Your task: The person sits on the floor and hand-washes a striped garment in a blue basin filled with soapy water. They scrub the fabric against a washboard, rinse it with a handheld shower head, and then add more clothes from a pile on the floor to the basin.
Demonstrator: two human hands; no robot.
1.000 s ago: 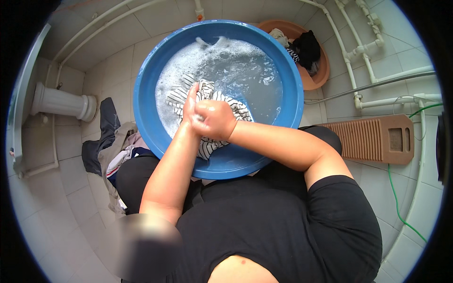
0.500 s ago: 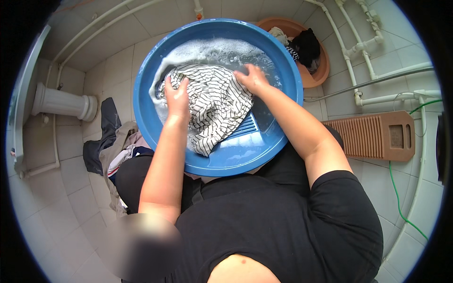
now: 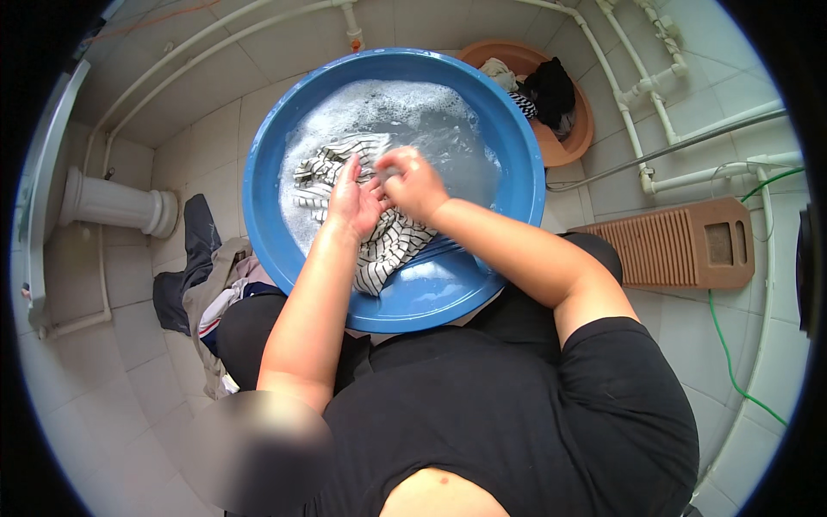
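Note:
A black-and-white striped garment (image 3: 392,250) lies wet and crumpled in soapy water inside a large blue basin (image 3: 258,198). Part of the cloth rests on the ridged slope at the basin's near side. Above the cloth, my left hand (image 3: 355,205) is turned palm up with its fingers apart. Close by on its right, my right hand (image 3: 415,185) has curled fingers, slightly blurred. Whatever those fingers may hold is hidden. The two hands almost meet over the garment's middle.
An orange-brown tub (image 3: 568,153) with dark and light clothes stands behind the basin at right. A brown washboard (image 3: 663,246) lies at right, near a green hose (image 3: 728,353). More clothes (image 3: 215,267) are heaped on the left floor. White pipes (image 3: 642,146) line the wall.
Both hands have come together over the garment; the right moved left and nearer, and its fingers curled. The striped cloth's far part has collapsed, showing more water at right.

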